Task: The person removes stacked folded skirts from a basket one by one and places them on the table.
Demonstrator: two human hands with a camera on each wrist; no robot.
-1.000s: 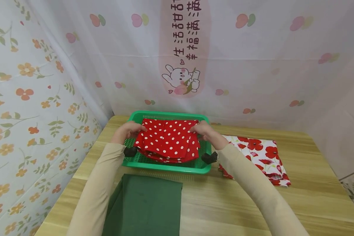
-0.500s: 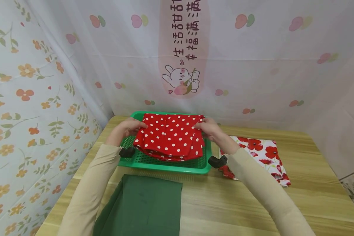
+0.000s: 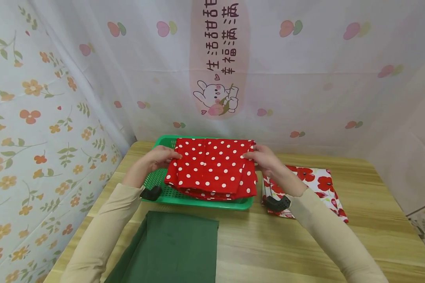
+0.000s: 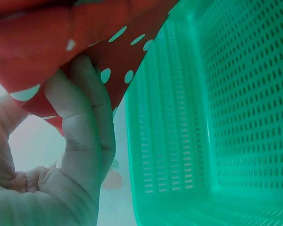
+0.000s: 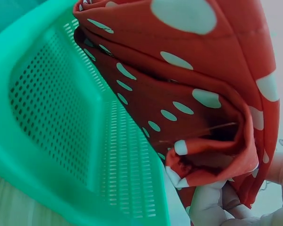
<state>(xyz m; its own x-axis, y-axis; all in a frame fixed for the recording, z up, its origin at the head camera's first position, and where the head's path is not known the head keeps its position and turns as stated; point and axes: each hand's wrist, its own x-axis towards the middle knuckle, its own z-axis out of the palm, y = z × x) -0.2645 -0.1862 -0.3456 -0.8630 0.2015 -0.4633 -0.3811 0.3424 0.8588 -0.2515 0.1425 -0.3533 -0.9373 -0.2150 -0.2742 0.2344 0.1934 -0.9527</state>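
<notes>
A folded red cloth with white polka dots [image 3: 212,169] hangs over the green basket [image 3: 170,137], stretched between both hands. The left hand [image 3: 161,156] pinches its left edge, thumb on top and fingers underneath; in the left wrist view those fingers [image 4: 80,113] press against the underside. At the cloth's right edge the right hand [image 3: 266,159] pinches in the same way. The right wrist view shows the cloth's stacked, rolled layers [image 5: 217,117] above the basket's perforated inside [image 5: 56,99]. Most of the basket's right part is hidden under the cloth.
A folded dark green cloth [image 3: 180,247] lies on the wooden table [image 3: 262,247] in front of the basket. To the right is a folded white cloth with red flowers [image 3: 318,181], partly behind the right forearm. Patterned curtains [image 3: 304,86] stand behind and at the left.
Both hands first raised the polka-dot cloth slightly, then carried it to the right over the basket. The right hand now overlaps the flowered cloth's corner. The basket stays in place.
</notes>
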